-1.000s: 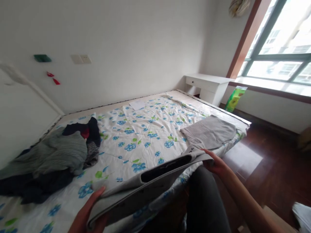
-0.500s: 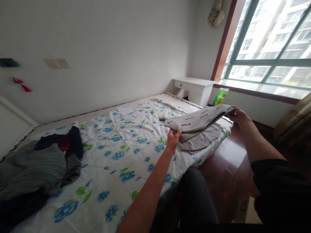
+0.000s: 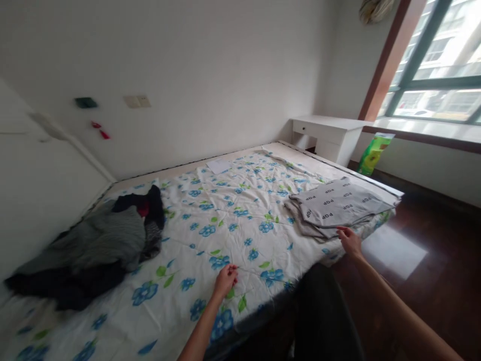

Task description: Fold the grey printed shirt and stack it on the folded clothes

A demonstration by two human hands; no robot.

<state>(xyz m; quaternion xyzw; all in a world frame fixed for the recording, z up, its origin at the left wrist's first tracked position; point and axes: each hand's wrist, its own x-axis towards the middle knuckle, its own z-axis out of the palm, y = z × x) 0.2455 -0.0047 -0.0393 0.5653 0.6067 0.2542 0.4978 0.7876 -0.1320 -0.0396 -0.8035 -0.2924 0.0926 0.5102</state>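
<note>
A grey garment printed with "POP" [image 3: 328, 203] lies folded flat on top of a finely patterned folded garment [image 3: 305, 225] near the bed's right edge. My right hand [image 3: 350, 241] is at the front edge of this pile, fingers loosely extended and apart, fingertips by the cloth; whether they touch it I cannot tell. Over the floral bed sheet [image 3: 233, 245], left of the pile, my left hand [image 3: 226, 280] has loosely curled fingers, with nothing visible in them. Farther left, a rumpled heap of dark and grey-green clothes [image 3: 108, 238] rests on the sheet.
A sheet of paper [image 3: 219, 166] lies near the wall side of the bed. Beyond the bed's far corner stands a white desk [image 3: 326, 124], with a green bag [image 3: 376, 154] beside it. My knee [image 3: 325, 306] is against the bed's front side.
The POP garment went from being held up in both hands to lying on the pile. My left hand let go and moved left and nearer; the view turned left.
</note>
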